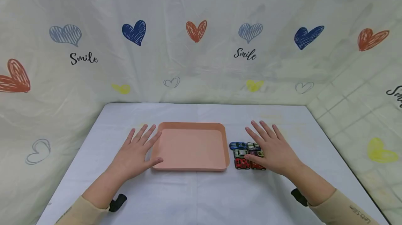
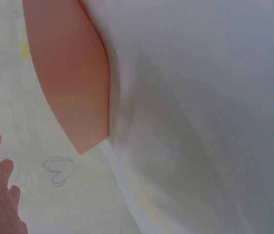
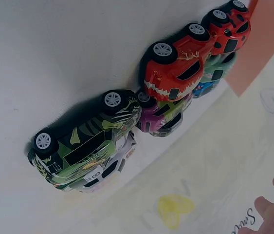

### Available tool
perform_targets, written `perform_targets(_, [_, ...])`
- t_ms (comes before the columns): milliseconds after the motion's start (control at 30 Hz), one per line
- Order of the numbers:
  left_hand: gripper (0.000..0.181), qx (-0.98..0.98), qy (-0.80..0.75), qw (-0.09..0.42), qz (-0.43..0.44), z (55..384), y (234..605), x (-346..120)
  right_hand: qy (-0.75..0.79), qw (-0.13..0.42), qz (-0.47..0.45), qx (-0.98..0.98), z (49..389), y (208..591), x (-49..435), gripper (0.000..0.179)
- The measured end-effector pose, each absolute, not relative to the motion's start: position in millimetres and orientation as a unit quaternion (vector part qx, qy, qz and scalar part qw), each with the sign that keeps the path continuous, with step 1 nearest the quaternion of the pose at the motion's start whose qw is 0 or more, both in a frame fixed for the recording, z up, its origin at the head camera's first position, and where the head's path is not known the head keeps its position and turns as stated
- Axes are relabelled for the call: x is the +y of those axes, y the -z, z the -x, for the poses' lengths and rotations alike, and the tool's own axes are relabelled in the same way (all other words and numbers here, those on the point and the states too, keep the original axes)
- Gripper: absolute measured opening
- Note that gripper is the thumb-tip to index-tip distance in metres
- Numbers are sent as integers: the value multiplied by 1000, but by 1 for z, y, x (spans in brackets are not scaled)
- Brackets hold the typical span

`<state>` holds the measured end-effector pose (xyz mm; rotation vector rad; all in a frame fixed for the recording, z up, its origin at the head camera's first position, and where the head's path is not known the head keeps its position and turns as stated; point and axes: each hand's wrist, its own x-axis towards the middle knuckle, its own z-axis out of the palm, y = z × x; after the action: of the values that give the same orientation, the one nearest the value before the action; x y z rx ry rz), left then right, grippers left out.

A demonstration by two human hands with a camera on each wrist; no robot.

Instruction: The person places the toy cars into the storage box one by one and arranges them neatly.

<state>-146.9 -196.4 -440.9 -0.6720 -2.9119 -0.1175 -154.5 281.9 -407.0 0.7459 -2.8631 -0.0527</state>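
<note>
A shallow pink tray [image 1: 191, 148] lies on the white table. Beside its left rim, my left hand [image 1: 133, 157] is held with fingers spread and nothing in it; the thumb overlaps the tray's edge in the head view. To the tray's right, several toy cars stand grouped in rows, among them a blue car [image 1: 237, 145] and a red one [image 1: 242, 164]. My right hand [image 1: 276, 151], fingers spread and holding nothing, hides part of the group. The right wrist view shows a dark green patterned car [image 3: 85, 139], a white car [image 3: 110, 170] and a purple-and-green car [image 3: 161, 117].
A white cloth [image 1: 157, 197] covers the table. Behind it hangs a pale curtain [image 1: 201, 64] printed with hearts and "Smile", which also runs down both sides. Dark bands, one a black strap [image 1: 118, 202], show at the wrists.
</note>
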Motion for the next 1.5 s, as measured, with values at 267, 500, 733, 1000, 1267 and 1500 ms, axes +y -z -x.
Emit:
perform_targets(267, [90,-972,34,77,220,146,441,-199,11,100,-266,-959,155,410,281,88])
perform_targets(500, [91,-971,29,82,221,144,443,-200,3,96,-268,-959,153,413,279,88])
perform_targets(733, [92,-975,31,61,211,142,443,-200,-2,86,-270,-959,153,412,275,87])
perform_targets(1000, [91,-975,46,58,210,141,448,-204,-29,64,-267,-961,153,413,272,82])
perform_targets(1267, [89,-976,68,44,203,140,449,-209,-48,55,-265,-962,156,413,270,71])
perform_targets(1500, [89,-976,80,28,201,144,451,-215,-74,33,-271,-959,161,411,269,60])
